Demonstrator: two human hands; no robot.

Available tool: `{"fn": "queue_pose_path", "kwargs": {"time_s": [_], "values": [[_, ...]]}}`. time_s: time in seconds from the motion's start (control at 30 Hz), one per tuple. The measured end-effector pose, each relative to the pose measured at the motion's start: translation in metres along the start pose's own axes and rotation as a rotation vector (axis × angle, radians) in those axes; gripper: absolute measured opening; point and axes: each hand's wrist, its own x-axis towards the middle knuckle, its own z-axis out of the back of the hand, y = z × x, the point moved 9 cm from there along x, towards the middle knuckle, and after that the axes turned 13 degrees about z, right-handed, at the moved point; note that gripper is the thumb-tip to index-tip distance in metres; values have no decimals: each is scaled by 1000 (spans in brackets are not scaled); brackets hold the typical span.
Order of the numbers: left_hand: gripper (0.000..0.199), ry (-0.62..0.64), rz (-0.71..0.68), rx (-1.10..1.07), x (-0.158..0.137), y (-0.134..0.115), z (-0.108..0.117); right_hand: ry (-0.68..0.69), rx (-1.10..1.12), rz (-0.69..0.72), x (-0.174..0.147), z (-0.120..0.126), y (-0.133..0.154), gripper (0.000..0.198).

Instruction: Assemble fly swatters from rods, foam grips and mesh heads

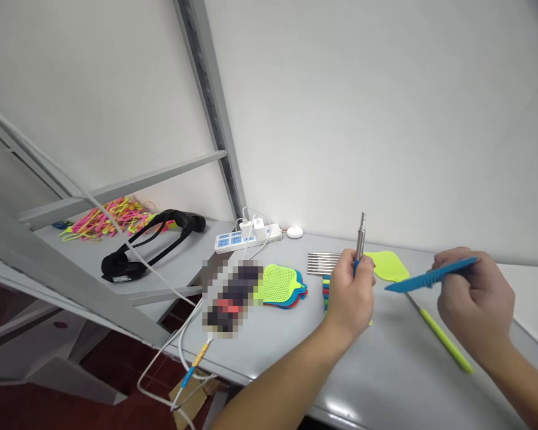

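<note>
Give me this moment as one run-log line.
left hand: holds near-upright metal rod | right hand: holds blue flat piece | table: lime swatter, stacked swatter heads, row of rods

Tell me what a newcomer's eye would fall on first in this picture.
Probably the bright blue swatter head, seen nearly edge-on in the right hand, and the upright steel rod in the left hand. Next might come the yellow-green fly swatter lying on the grey tabletop between the hands. Far to the left, a tangled pink-and-yellow heap also stands out.
</note>
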Motion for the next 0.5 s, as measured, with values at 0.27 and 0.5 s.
{"fn": "queue_pose_path", "kwargs": {"time_s": [0.27,0.5], "values": [[47,142,-92,122,20,31,-40,80,387,-333,-21,-40,-42,13],[47,-9,91,-132,31,56,-33,347,552,-327,-53,-71,-23,62]]}}
